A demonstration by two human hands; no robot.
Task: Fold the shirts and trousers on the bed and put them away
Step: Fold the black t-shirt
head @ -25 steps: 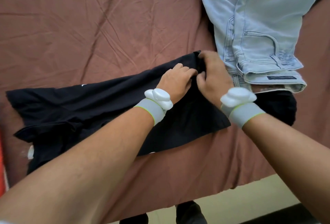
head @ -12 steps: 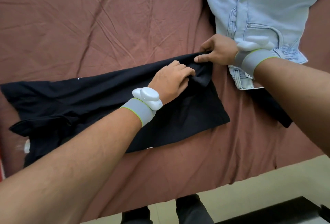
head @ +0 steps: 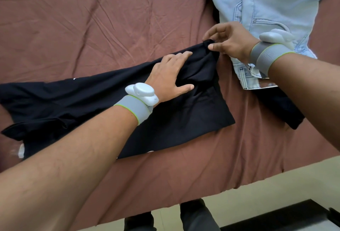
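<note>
- The left hand (head: 171, 76), curled a second ago on the black garment (head: 103, 109), is now lying with fingers straightened and spread, pressing the cloth flat onto the brown bed sheet (head: 92, 28).
- The right hand (head: 230, 41), which was sitting beside the left a second ago, is now pinching the garment's far right corner between thumb and forefinger, the other fingers hanging loose above it.
- Taken together, the two hands are appearing to draw the right end taut and square it off: smoothing ahead of a fold, by the look of it, with no fold of this end yet made.
- The black garment is lying across the near half of the bed, its long axis running from the left edge of the view, low, up to the pinched corner at right, so it is sitting on a slant rather than square with the bed's edge.
- Whether it is a shirt or trousers cannot be told from here.
- Light-blue jeans (head: 266, 4) are lying folded at upper right, just beside the pinched corner and under the right wrist, resting on another dark piece of cloth (head: 279, 109).
</note>
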